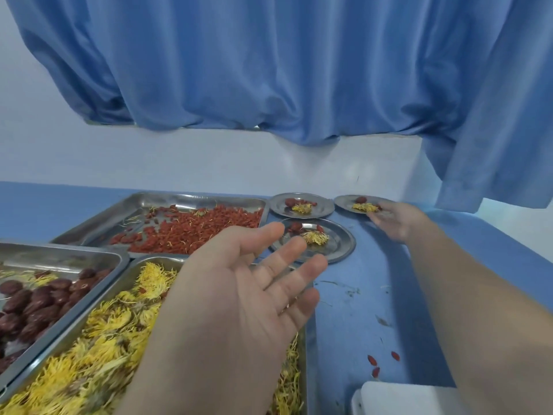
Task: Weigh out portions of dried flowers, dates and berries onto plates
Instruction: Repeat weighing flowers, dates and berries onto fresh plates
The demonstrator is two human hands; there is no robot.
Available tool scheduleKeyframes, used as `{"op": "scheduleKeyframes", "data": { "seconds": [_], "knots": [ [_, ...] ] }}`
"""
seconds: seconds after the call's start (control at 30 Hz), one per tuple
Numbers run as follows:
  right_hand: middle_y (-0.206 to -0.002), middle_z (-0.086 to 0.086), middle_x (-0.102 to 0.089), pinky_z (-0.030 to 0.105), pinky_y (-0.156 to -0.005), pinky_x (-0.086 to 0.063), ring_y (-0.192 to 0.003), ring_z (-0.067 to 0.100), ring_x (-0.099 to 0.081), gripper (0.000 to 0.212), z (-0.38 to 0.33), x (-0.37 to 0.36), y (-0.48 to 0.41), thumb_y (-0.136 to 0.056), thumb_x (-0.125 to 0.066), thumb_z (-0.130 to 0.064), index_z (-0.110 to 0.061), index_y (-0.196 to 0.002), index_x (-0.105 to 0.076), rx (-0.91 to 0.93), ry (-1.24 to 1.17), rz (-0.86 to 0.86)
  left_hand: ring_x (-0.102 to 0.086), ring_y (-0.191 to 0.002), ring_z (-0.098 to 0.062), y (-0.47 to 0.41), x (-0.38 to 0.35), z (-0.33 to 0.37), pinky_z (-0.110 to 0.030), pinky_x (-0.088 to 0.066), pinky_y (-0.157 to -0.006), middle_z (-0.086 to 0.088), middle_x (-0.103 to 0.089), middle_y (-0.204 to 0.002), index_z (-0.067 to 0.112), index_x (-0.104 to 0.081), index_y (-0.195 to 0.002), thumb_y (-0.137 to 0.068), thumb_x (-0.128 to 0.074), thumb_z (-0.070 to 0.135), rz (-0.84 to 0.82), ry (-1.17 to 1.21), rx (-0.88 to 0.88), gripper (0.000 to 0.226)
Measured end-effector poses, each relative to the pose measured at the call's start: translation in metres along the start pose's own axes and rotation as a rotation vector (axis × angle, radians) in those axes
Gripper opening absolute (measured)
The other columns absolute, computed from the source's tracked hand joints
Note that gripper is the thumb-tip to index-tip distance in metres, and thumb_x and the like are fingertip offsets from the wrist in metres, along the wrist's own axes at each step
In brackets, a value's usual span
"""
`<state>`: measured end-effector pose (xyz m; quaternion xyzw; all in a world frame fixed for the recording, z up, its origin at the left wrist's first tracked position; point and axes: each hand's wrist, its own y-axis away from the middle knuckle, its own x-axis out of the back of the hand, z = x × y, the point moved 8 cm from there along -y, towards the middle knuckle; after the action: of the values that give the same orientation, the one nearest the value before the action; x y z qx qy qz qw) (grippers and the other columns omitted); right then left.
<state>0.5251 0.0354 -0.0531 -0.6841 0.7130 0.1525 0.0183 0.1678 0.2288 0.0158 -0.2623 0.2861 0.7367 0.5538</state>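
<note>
**Desk (pixel 359 310), blue. Positions given from the berry tray.**

1. Berry tray (pixel 167 202): steel, at the back of the desk, holding red berries (pixel 203 232) with stray yellow petals among them.
2. Date tray (pixel 59 262): in front of the berry tray, to its left, with dark red dates (pixel 39 301).
3. Flower tray (pixel 151 260): directly in front of the berry tray, piled with yellow dried flowers (pixel 98 339).
4. Near plate (pixel 338 247): just right of the berry tray's front corner. It carries a flower, a date and berries.
5. Rear plate (pixel 323 205): just right of the berry tray's back corner, same contents.
6. End plate (pixel 344 202): furthest right of the berry tray, carrying a flower and a date.
7. Left hand (pixel 239 283): in front of the berry tray, palm up, fingers spread and straight, holding nothing.
8. Right hand (pixel 395 220): at the end plate's near edge and blurred, so whether it grips the plate cannot be told.
9. Loose berries (pixel 372 359): on the desk, well in front of the berry tray and to its right.
</note>
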Motion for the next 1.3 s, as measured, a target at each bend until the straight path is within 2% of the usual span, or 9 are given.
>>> {"op": "scheduleKeyframes", "data": {
  "seconds": [0.1, 0.2, 0.43, 0.6, 0.73, 0.83, 0.97, 1.17, 1.3],
  "knots": [
    [-0.112, 0.014, -0.056, 0.025, -0.058, -0.055, -0.089, 0.021, -0.061, 0.016, 0.003, 0.013, 0.009, -0.101, -0.045, -0.011, -0.007, -0.116, -0.050, -0.112, -0.046, -0.014, -0.074, -0.065, -0.030, 0.002, -0.003, -0.001, -0.030, -0.052, -0.045, -0.009, -0.076, -0.079, 0.015, -0.069, -0.086, -0.031, -0.066, 0.023, 0.004, -0.025, -0.012, 0.056],
    [-0.069, 0.009, -0.060, 0.023, -0.057, -0.042, -0.057, 0.017, -0.055, 0.009, -0.006, 0.026, 0.030, -0.099, -0.043, -0.012, -0.008, -0.096, -0.051, -0.153, 0.019, -0.014, -0.070, -0.057, -0.025, 0.009, -0.014, -0.007, -0.029, -0.047, -0.050, -0.007, -0.073, -0.074, 0.016, -0.069, -0.082, -0.036, -0.065, 0.023, -0.009, -0.073, 0.017, 0.047],
    [-0.066, 0.001, -0.057, 0.022, -0.058, -0.042, -0.058, 0.014, -0.052, 0.012, -0.046, 0.022, 0.143, -0.092, -0.052, -0.013, -0.011, -0.082, -0.058, -0.068, 0.075, -0.210, -0.060, -0.056, -0.019, 0.042, -0.050, -0.023, -0.029, -0.039, -0.058, -0.005, -0.066, -0.071, 0.014, -0.067, -0.080, -0.077, -0.058, 0.017, -0.155, -0.174, 0.058, 0.010],
    [-0.069, 0.001, -0.064, 0.022, -0.053, -0.048, -0.054, 0.013, -0.057, 0.010, -0.062, 0.052, 0.258, -0.088, -0.060, -0.018, -0.015, -0.082, -0.067, 0.053, 0.206, -0.380, -0.060, -0.060, -0.018, 0.059, -0.069, -0.029, -0.028, -0.040, -0.058, -0.004, -0.065, -0.073, 0.015, -0.068, -0.081, -0.082, -0.057, 0.020, -0.301, -0.363, -0.006, 0.012],
    [-0.077, 0.002, -0.069, 0.025, -0.057, -0.049, -0.061, 0.017, -0.062, 0.009, -0.070, 0.109, 0.324, -0.088, -0.063, -0.014, -0.017, -0.085, -0.071, 0.332, 0.554, -0.262, -0.061, -0.059, -0.018, 0.069, -0.078, -0.039, -0.027, -0.042, -0.055, -0.004, -0.066, -0.074, 0.015, -0.069, -0.083, -0.063, -0.068, 0.027, -0.366, -0.488, -0.034, 0.023],
    [-0.074, -0.001, -0.069, 0.029, -0.070, -0.047, -0.066, 0.012, -0.061, 0.009, -0.066, 0.152, 0.344, -0.089, -0.064, -0.014, -0.019, -0.088, -0.071, 0.421, 0.776, -0.151, -0.060, -0.056, -0.015, 0.070, -0.074, -0.049, -0.025, -0.042, -0.052, -0.002, -0.067, -0.072, 0.014, -0.071, -0.085, -0.068, -0.068, 0.025, -0.322, -0.564, -0.071, 0.021],
    [-0.100, -0.008, -0.071, 0.029, -0.092, -0.047, -0.096, 0.009, -0.064, 0.019, -0.053, 0.199, 0.354, -0.090, -0.061, -0.035, -0.022, -0.103, -0.068, 0.414, 1.338, -0.040, -0.054, -0.049, -0.013, 0.066, -0.051, -0.058, -0.024, -0.041, -0.044, -0.002, -0.065, -0.070, 0.014, -0.072, -0.083, -0.078, -0.068, 0.024, -0.237, -0.591, -0.090, 0.012],
    [-0.079, -0.003, -0.053, 0.032, -0.075, -0.042, -0.080, 0.019, -0.053, 0.028, -0.043, 0.208, 0.372, -0.091, -0.058, -0.039, -0.016, -0.075, -0.054, 0.477, 1.695, -0.037, -0.054, -0.047, -0.014, 0.063, 0.004, -0.063, -0.023, -0.041, -0.039, -0.003, -0.066, -0.069, 0.014, -0.074, -0.086, -0.092, -0.058, 0.020, -0.059, -0.654, -0.097, 0.018],
    [-0.071, 0.000, -0.057, 0.038, -0.070, -0.048, -0.073, 0.025, -0.054, 0.022, -0.047, 0.201, 0.380, -0.084, -0.055, -0.025, -0.020, -0.066, -0.044, 0.512, 1.763, 0.057, -0.055, -0.048, -0.014, 0.064, 0.025, -0.062, -0.030, -0.038, -0.053, -0.002, -0.069, -0.068, 0.015, -0.074, -0.085, -0.095, -0.055, 0.019, 0.063, -0.735, -0.137, 0.022]
  ]
}}
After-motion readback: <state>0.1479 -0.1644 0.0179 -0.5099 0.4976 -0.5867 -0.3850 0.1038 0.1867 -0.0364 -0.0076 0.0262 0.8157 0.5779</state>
